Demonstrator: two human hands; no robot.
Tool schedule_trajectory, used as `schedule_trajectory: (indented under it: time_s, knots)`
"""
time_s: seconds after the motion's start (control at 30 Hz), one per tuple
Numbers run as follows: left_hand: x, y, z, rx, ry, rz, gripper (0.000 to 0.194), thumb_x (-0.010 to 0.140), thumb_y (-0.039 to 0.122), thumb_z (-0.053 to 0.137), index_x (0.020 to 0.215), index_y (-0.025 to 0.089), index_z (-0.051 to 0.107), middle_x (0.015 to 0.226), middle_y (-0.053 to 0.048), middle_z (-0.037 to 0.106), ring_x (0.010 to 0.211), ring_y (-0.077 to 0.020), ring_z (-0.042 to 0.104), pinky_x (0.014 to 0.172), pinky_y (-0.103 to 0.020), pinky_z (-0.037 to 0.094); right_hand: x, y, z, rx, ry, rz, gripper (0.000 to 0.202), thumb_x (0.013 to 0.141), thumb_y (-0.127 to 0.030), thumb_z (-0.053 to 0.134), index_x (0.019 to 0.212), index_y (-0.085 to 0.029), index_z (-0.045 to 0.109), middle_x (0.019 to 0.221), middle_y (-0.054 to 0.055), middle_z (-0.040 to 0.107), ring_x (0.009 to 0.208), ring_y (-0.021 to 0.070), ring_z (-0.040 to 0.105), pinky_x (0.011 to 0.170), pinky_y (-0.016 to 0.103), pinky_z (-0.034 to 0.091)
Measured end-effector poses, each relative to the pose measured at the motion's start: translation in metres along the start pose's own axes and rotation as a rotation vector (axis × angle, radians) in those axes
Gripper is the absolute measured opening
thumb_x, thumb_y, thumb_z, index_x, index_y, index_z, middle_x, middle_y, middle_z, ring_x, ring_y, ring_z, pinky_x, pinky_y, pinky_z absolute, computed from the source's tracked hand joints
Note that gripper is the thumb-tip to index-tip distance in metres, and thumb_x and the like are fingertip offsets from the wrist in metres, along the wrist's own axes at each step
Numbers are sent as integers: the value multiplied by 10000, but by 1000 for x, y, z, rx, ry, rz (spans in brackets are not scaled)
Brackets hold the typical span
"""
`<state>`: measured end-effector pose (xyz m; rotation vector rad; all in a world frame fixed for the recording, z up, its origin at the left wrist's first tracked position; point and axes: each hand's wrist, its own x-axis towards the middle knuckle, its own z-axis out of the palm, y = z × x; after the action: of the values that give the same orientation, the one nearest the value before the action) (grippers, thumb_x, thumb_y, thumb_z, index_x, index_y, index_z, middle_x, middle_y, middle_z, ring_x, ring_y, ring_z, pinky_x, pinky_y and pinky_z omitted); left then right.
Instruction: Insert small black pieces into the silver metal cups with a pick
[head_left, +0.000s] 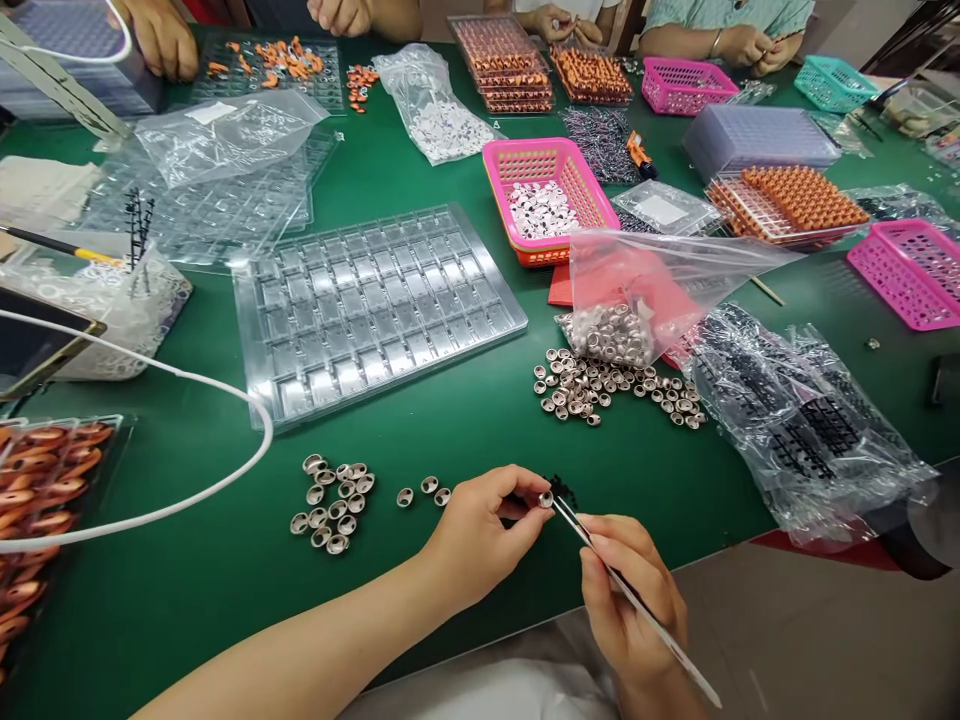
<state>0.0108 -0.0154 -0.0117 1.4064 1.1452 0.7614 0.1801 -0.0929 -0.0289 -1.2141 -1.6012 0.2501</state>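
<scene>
Delicately, the right hand [634, 592] holds tweezers [679, 653] in a closed grip, tips at a small metal ring [545, 499] pinched by the left hand [482, 530] above the table [187, 600]; fine tweezer work appears under way, the next move seemingly demanding steady aim.

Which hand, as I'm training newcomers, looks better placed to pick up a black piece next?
Probably the right hand: it holds tweezers, tips near the black pieces, while the left hand is pinching a metal ring.
</scene>
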Motion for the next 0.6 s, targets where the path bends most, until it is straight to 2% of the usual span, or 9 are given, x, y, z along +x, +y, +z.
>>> schedule_trajectory:
  time_s: [0.13, 0.23, 0.33, 0.47, 0.6]
  knots:
    - [1, 3, -2, -25, -16, -3, 139, 815, 152, 693, 928, 171, 772, 845, -37, 779, 739, -156, 752, 679, -216, 657, -5, 3, -4, 95, 32, 134, 297, 911, -36, 582, 1159, -197, 608, 1068, 104, 728, 971, 218, 719, 764, 394, 650]
    - [1, 5, -4, -35, -38, 1, 174, 818, 163, 691, 961, 168, 790, 853, -44, 788, 738, -159, 753, 687, -218, 661, 2, 5, -13, 165, -10, 204, 258, 921, -57, 579, 1122, -218, 605, 1030, 87, 738, 934, 215, 725, 738, 383, 645]
    - [2, 6, -6, -31, -68, 1, 205, 822, 166, 686, 993, 154, 798, 866, -57, 795, 731, -160, 754, 696, -220, 662, 16, 7, -23, 188, -144, 170, 292, 885, -7, 598, 1100, -205, 612, 1042, 87, 738, 941, 211, 732, 733, 350, 639]
    - [1, 7, -6, -15, -87, 16, 213, 830, 169, 677, 1002, 150, 801, 864, -60, 793, 732, -161, 754, 699, -224, 664, 36, 11, -31, 142, -335, 7, 325, 872, -5, 613, 1137, -193, 610, 1065, 95, 739, 926, 199, 730, 754, 338, 632]
    - [1, 6, -6, -2, -97, 42, 232, 842, 174, 655, 1024, 142, 796, 858, -63, 783, 741, -162, 755, 695, -223, 664, 47, 14, -31, 93, -422, -85, 292, 900, -43, 608, 1147, -200, 603, 1039, 86, 742, 909, 186, 731, 770, 330, 635]
